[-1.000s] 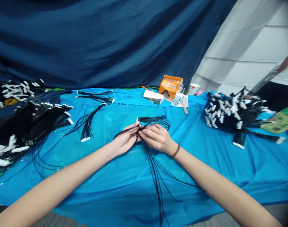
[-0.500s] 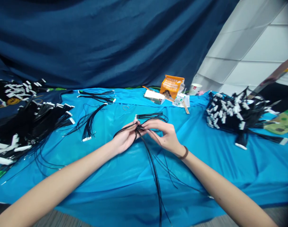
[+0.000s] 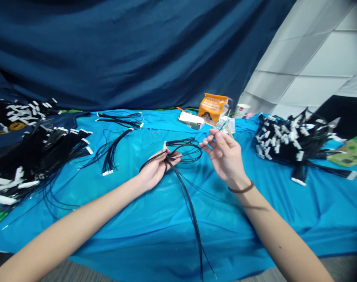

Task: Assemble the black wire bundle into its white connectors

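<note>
My left hand (image 3: 155, 170) is closed around a bundle of black wires (image 3: 188, 196) in the middle of the table. A white connector (image 3: 165, 145) stands up at its fingertips. Wire loops stick out to the right of the hand, and long loose ends hang down past the table's front edge. To the right and higher, my right hand (image 3: 225, 158) is raised with thumb and fingers pinched together. A thin black wire seems to run from the loops to its fingertips, where blur and overlap hide the detail.
Black wire bundles with white connectors (image 3: 68, 141) are heaped at the left. Another heap (image 3: 284, 137) lies at the right, by a green-yellow packet (image 3: 350, 152). Single bundles (image 3: 110, 156) rest left of centre. Behind stand an orange bag (image 3: 213, 107), a small box (image 3: 192, 120) and a paper cup (image 3: 242, 109).
My right hand has moved up and right, away from the bundle. A loose wire swings, blurred, near my right wrist. My left hand stays nearly in place. Someone's arm at the far right is gone.
</note>
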Available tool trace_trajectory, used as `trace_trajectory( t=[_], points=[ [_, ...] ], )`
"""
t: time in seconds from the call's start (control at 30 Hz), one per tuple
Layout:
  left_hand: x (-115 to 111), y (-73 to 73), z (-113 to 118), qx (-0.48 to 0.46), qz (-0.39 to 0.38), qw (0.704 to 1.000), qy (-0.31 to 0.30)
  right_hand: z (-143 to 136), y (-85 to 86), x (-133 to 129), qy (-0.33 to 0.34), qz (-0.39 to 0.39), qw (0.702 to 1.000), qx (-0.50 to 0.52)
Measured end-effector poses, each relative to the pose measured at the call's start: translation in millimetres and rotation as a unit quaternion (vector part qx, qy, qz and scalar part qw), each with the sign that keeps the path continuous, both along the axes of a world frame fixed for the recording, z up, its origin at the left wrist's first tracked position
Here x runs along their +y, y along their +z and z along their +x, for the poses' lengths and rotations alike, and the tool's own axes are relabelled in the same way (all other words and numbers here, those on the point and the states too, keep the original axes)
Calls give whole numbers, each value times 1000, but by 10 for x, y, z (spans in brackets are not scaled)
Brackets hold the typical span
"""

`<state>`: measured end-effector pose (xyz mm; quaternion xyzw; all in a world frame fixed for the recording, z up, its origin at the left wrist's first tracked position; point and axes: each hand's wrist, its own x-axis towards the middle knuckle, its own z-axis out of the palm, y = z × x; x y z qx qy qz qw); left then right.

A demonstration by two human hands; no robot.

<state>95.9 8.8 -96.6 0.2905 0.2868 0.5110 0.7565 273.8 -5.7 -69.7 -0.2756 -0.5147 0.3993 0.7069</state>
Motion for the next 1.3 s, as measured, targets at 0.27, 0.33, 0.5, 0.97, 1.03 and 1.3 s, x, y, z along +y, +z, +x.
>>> trace_trajectory(
  t=[0.27,0.33,0.5,0.97,1.03,1.3],
  points=[
    [15,-84,-9,4,31,999,-14,-34,-35,-63,-197,152,941,-232],
    [8,-95,-10,-2,41,999,-19,-92,-77,-89,-220,217,889,-337],
    [0,-103,-10,-24,52,998,-24,-150,-168,-86,-239,293,811,-446],
    [-9,-94,-14,-12,50,998,-30,-119,-149,-86,-255,300,809,-437],
    [-8,-95,-16,-12,51,998,-33,-122,-146,-85,-255,303,808,-437],
    [-9,-89,-23,-12,60,997,-40,-105,-145,-70,-249,306,805,-444]
  ],
)
